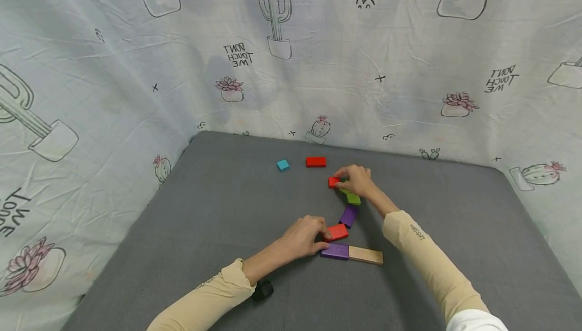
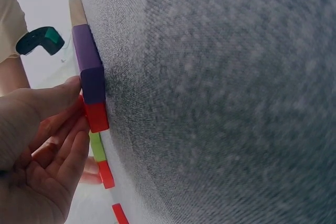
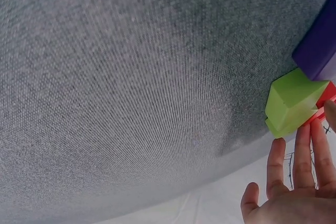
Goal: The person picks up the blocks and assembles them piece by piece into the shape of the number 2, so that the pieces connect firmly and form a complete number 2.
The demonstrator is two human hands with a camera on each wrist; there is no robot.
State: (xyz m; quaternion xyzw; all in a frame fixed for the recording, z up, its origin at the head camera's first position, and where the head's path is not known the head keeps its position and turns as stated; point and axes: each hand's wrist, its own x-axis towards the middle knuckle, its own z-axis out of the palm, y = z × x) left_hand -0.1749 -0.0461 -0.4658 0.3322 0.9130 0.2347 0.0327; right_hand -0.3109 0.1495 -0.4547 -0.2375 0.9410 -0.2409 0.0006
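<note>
My left hand [image 1: 302,237] rests its thumb on the near purple block [image 1: 335,251] and its fingertips at the left end of a red block [image 1: 337,232]. A plain wooden block [image 1: 366,255] meets the purple block's right end. Beyond them, a second purple block [image 1: 349,216] and a green block [image 1: 353,198] continue a curved line. At its far end my right hand [image 1: 356,180] pinches a small red block [image 1: 334,183] between thumb and fingers. In the right wrist view, fingertips touch the red block beside the green block [image 3: 291,100]; the thumb is partly cut off.
A blue block [image 1: 283,165] and another red block [image 1: 316,162] lie apart towards the back of the grey tabletop [image 1: 218,194]. A black device [image 1: 262,290] sits under the left wrist. A printed cloth [image 1: 318,43] hangs behind the table.
</note>
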